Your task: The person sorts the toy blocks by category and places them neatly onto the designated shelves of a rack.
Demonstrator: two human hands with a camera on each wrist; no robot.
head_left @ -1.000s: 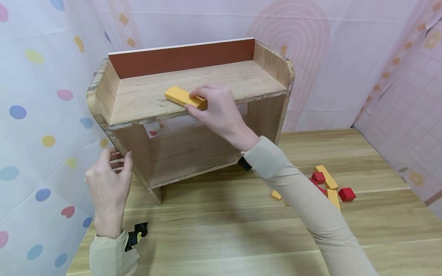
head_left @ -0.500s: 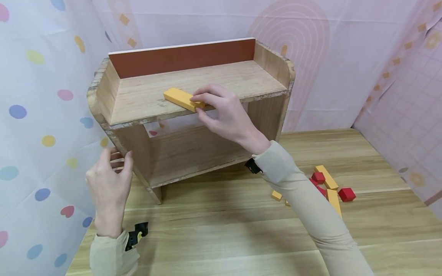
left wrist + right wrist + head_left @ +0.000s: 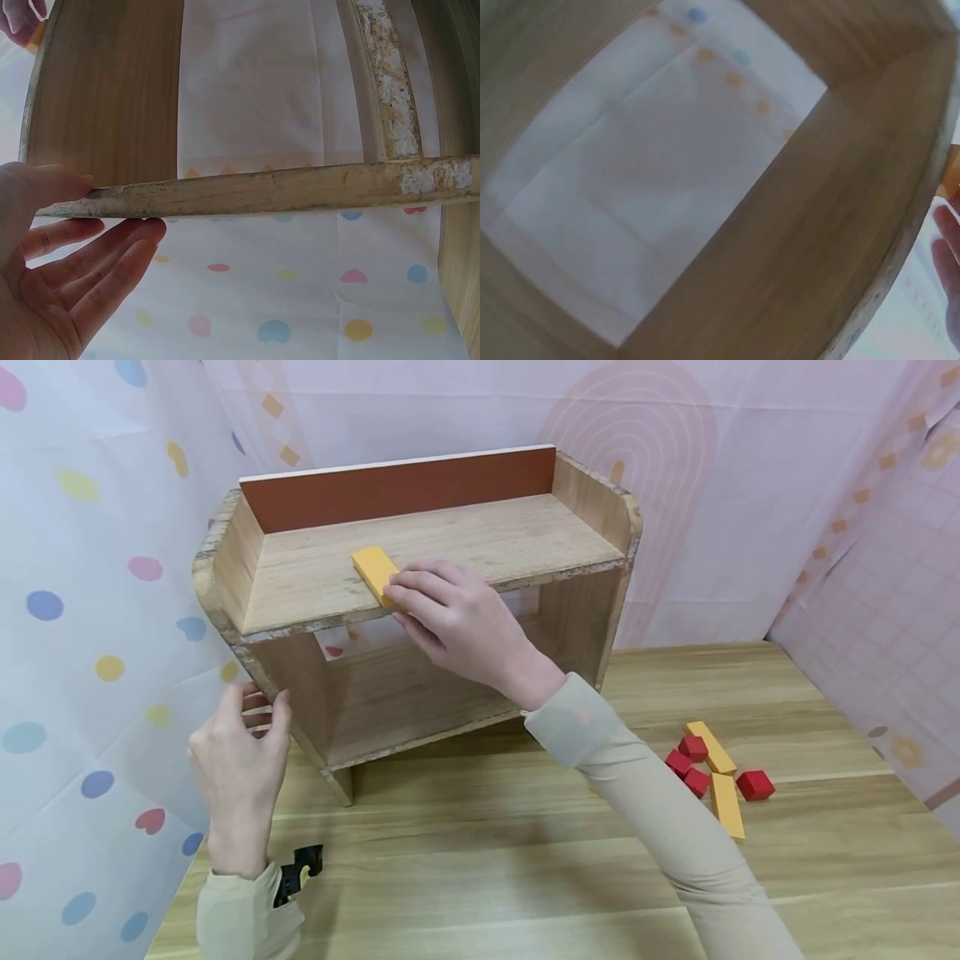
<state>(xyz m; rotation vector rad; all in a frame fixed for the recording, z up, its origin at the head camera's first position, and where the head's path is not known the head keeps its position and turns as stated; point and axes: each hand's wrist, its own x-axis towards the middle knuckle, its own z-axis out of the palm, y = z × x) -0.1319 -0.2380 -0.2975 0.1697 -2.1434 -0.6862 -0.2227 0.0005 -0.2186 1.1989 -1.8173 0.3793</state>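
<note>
A small wooden shelf unit (image 3: 420,539) stands on the table, its upper board carrying a long yellow wooden block (image 3: 373,568). My right hand (image 3: 468,622) has its fingers over the near end of that block, which lies at the board's front edge; the fingers hide this end. In the right wrist view, the fingers (image 3: 949,244) and a sliver of the block show at the right edge. Lower down, my left hand (image 3: 243,760) grips the front edge of the unit's left side panel (image 3: 247,191), thumb on one face and fingers on the other.
Several red cubes (image 3: 755,785) and two long yellow blocks (image 3: 726,806) lie on the table (image 3: 450,877) to the right, near my right forearm. A reddish-brown back strip (image 3: 405,489) borders the upper board. Patterned cloth (image 3: 97,610) hangs behind and to the left.
The yellow block has turned on the board, its near end swinging left. My right hand first drew back right, then shifted left with its fingers over that end. My left hand stayed put.
</note>
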